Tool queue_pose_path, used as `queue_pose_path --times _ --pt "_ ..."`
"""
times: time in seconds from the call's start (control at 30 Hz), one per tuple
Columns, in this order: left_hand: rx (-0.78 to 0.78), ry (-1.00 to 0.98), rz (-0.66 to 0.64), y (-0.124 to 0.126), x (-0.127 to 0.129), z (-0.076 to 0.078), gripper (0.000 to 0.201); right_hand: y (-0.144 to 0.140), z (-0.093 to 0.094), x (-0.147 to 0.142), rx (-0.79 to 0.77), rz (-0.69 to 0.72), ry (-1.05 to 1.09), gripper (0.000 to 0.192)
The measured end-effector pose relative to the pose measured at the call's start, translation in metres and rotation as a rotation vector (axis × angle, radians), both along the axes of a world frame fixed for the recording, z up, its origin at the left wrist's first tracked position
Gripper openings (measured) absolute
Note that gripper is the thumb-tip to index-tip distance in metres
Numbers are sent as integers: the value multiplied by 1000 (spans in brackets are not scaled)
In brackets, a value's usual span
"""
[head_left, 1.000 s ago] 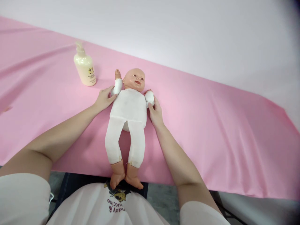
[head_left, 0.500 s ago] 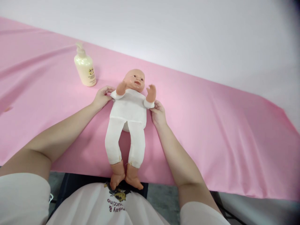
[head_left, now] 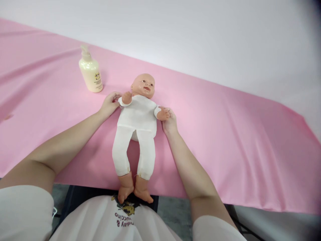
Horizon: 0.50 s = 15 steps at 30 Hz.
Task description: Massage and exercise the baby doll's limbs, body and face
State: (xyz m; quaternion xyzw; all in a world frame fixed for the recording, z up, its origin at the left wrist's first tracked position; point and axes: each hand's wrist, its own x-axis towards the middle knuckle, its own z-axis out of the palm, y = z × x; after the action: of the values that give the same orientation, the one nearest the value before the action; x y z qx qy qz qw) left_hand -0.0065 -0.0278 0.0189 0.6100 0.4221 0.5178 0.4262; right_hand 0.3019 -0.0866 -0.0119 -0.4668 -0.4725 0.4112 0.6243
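Baby doll on its back on the desk, head away from the wearer, bare feet past the near edge. Smooth, glossy plastic head, hands and feet; soft white cloth body and legs, slightly wrinkled, frayed at the ankles. Left hand closed on the doll's white sleeve at the viewer's left, that small plastic fist bent across the chest. Right hand closed on the other arm at the wrist, against the torso's side. Hands apart, one on each flank of the doll.

Pump bottle upright, beyond and left of the doll, near but not touching: rounded, cream-coloured, semi-translucent plastic, small printed label, pale pump head.

Desk covered in matte pink cloth with long shallow folds, hanging a little over the near edge. Plain pale wall behind. Grey floor below the edge; white printed shirt at the bottom of the view.
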Motion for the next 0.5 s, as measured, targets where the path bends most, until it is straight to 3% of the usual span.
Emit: queue_pose_path --times 0.1,0.5 --pt "3 13 1 0 0 0 40 0 3 -3 -5 -8 68 40" --pt "28 115 33 2 -2 -5 53 -12 21 -12 82 -9 -164 91"
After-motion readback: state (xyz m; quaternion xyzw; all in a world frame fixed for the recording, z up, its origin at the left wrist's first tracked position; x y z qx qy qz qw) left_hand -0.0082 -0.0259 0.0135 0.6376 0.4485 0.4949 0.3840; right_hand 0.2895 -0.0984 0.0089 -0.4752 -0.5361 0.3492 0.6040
